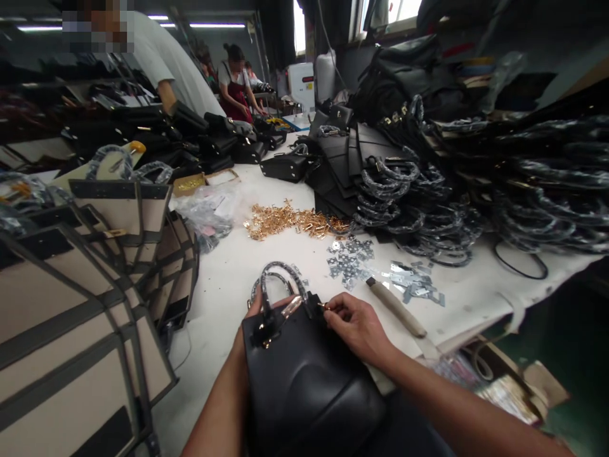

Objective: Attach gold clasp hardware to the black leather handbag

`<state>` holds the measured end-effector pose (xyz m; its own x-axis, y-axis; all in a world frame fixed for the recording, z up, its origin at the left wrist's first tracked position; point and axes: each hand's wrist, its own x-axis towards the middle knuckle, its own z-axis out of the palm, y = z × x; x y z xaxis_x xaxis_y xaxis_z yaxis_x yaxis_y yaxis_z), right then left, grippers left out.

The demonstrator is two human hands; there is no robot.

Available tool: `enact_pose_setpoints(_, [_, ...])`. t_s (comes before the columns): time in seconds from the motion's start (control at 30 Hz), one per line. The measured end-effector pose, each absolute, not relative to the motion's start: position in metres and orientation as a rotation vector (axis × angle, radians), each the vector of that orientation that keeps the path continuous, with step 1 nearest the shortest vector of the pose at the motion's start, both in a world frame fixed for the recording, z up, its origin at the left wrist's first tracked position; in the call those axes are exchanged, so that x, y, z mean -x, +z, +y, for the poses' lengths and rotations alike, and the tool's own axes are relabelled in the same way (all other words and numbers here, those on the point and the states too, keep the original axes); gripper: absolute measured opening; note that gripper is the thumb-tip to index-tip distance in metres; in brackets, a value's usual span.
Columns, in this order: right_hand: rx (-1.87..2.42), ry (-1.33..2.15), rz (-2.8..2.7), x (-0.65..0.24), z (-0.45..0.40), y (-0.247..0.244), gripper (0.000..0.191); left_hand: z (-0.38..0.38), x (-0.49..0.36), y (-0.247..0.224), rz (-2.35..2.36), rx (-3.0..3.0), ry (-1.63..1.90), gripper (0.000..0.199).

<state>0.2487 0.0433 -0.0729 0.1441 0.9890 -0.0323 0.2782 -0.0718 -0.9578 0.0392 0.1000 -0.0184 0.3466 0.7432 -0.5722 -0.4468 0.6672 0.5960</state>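
A black handbag (304,374) stands tilted in front of me, its two handles (280,271) wrapped in clear plastic. My left hand (255,308) grips the bag's upper edge from behind; the handles and bag hide most of its fingers. At the top right corner of the bag, my right hand (354,322) is closed in a pinch on a small gold metal fitting (325,307). A plastic-covered gold piece (291,307) lies along the bag's top edge. Just beyond my right hand rests a cloth-wrapped tool (397,308), its kind unclear.
Gold fittings (276,219) and flat silver plates (349,260) lie heaped on the white table (223,279). Stacked beige-and-black bag panels (85,362) crowd the left. Black pieces with plastic-wrapped handles (394,197) pile up at right. Other people (233,86) stand farther back.
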Motion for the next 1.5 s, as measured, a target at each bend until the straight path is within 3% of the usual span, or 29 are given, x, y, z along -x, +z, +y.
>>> enact_pose_setpoints(0.1, [1.502,1.002,-1.252,-0.250,0.045,-0.071,0.010,0.095,-0.036,-0.022,0.767,-0.393,0.707,0.093])
enact_pose_setpoints(0.3, [1.430,1.061,-1.251,-0.255,0.044,-0.064,0.004,0.089,-0.019,-0.014,0.827,-0.509,0.605,0.063])
enact_pose_setpoints(0.63, [1.233,1.213,-1.180,-0.265,0.040,-0.061,0.006,0.069,-0.002,-0.031,0.817,-0.355,0.728,0.078])
enact_pose_setpoints(0.87, [1.291,1.147,-1.254,-0.256,0.038,-0.062,0.006,0.073,0.002,-0.041,0.662,-0.406,0.672,0.068])
enact_pose_setpoints(1.2, [1.394,1.085,-1.230,-0.250,0.035,-0.067,0.008,0.070,-0.003,-0.043,0.613,-0.422,0.698,0.069])
enact_pose_setpoints(1.5, [1.542,0.681,-1.456,-0.234,0.027,-0.063,0.007,0.070,-0.005,-0.038,0.630,-0.398,0.677,0.075])
